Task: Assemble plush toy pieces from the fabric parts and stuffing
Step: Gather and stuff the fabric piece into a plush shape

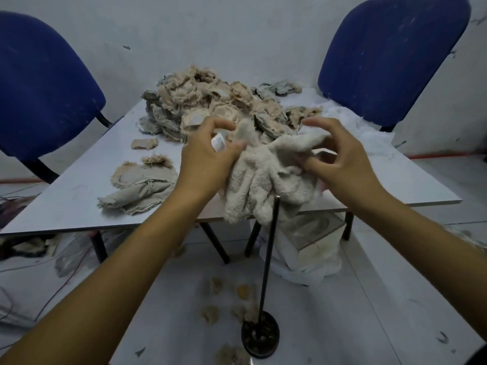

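Left hand [208,156] and right hand [342,159] grip the plush skin [266,180] over the rod [268,248] at 6 o'clock; a slack grip could snag the fabric.

Dim, flat, bluish light w/ soft shadows; wide-angle bending at edges, hands slightly motion-blurred, overall soft.

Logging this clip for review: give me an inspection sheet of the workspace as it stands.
Surface: grey table, fluff and loose threads on it.
Job's things: cream plush skin held over the metal rod on its round base; pile of fabric parts at the far side; stuffing far right.
Clutter: fluff tufts on the floor.
Grips: left hand and right hand both pinch the plush.
Cables: wires on the floor, left.
Surroundings: two blue chairs, white bag under the table.
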A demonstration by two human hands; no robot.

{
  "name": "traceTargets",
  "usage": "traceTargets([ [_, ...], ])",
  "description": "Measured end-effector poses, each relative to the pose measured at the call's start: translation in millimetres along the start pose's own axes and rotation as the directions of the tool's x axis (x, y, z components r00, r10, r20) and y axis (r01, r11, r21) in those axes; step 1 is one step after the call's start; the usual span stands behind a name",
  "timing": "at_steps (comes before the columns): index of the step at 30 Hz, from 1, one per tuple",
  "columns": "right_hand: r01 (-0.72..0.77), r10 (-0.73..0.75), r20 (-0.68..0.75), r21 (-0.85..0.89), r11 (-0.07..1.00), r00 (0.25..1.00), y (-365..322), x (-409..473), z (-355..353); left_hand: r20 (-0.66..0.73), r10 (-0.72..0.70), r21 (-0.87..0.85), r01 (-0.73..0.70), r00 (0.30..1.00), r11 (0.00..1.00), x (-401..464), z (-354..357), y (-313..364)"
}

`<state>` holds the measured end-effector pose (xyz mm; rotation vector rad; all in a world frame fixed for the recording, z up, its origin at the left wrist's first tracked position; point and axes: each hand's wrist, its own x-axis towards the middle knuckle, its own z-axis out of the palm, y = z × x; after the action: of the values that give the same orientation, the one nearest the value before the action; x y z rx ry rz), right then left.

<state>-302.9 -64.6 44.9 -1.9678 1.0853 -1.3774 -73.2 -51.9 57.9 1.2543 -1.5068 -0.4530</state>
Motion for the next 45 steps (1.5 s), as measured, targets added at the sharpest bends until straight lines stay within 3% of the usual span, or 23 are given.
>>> traceTargets([
  [2, -0.102, 0.110, 0.051, -0.143, 0.984, 0.993, 18.0, 8.7, 5.0, 0.103, 0.012, 0.388, -0.051, 0.995, 0.920, 1.2, 6.3, -14.3],
  [4, -0.193, 0.237, 0.142, -0.271, 0.943, 0.961, 36.2, 14.2, 8.4, 0.195, 0.162, 0.527, -0.242, 0.967, 0.815, -0.8, 16.7, -20.2],
  [6, -0.200, 0.274, 0.184, -0.342, 0.918, 0.944, 49.0, 17.8, 12.4, 0.309, 0.205, 0.415, -0.325, 0.929, 0.850, -1.1, 28.2, -20.7],
  [8, -0.154, 0.237, 0.175, -0.388, 0.908, 0.956, 57.2, 22.9, 14.4, 0.409, 0.165, 0.347, -0.321, 0.897, 0.881, 0.1, 40.8, -20.1],
  [12, -0.115, 0.191, 0.118, -0.466, 0.877, 0.975, 67.8, 38.2, 13.2, 0.470, 0.070, 0.394, -0.280, 0.880, 0.875, 7.0, 59.6, -25.1],
  [15, -0.071, 0.274, 0.191, -0.687, 0.723, 0.943, 82.2, 48.1, 8.3, 0.471, 0.030, 0.374, -0.231, 0.882, 0.898, 12.2, 64.4, -26.8],
  [18, -0.072, 0.401, 0.241, -0.777, 0.626, 0.884, 91.6, 50.6, 2.9, 0.493, -0.037, 0.364, -0.167, 0.869, 0.917, 15.6, 69.2, -23.9],
  [23, -0.034, 0.336, 0.148, -0.876, 0.481, 0.930, 92.4, 56.4, 9.0, 0.638, -0.184, 0.483, -0.202, 0.748, 0.852, 29.5, 70.4, -16.7],
  [27, -0.076, 0.259, 0.074, -0.848, 0.525, 0.963, 85.2, 56.2, 12.6, 0.685, -0.146, 0.428, -0.232, 0.714, 0.873, 31.2, 67.1, -13.1],
  [32, -0.131, 0.228, -0.003, -0.823, 0.552, 0.974, 82.5, 48.3, 16.9, 0.612, 0.147, 0.364, -0.442, 0.777, 0.820, 19.4, 72.9, -13.8],
  [36, -0.103, 0.173, 0.011, -0.767, 0.634, 0.985, 82.9, 39.9, 15.0, 0.559, 0.255, 0.260, -0.459, 0.789, 0.850, 10.0, 71.8, -15.1],
  [39, -0.112, 0.088, -0.069, -0.629, 0.770, 0.994, 79.3, 42.0, 10.8, 0.560, 0.247, 0.309, -0.475, 0.791, 0.824, 9.2, 69.3, -17.2],
  [41, -0.147, 0.140, -0.054, -0.526, 0.838, 0.989, 77.1, 44.6, 8.0, 0.574, 0.185, 0.368, -0.454, 0.797, 0.812, 9.7, 67.7, -16.6],
  [45, -0.171, 0.339, 0.120, -0.681, 0.712, 0.933, 79.5, 43.2, 6.9, 0.579, 0.057, 0.402, -0.345, 0.814, 0.848, 7.6, 65.2, -15.0],
])
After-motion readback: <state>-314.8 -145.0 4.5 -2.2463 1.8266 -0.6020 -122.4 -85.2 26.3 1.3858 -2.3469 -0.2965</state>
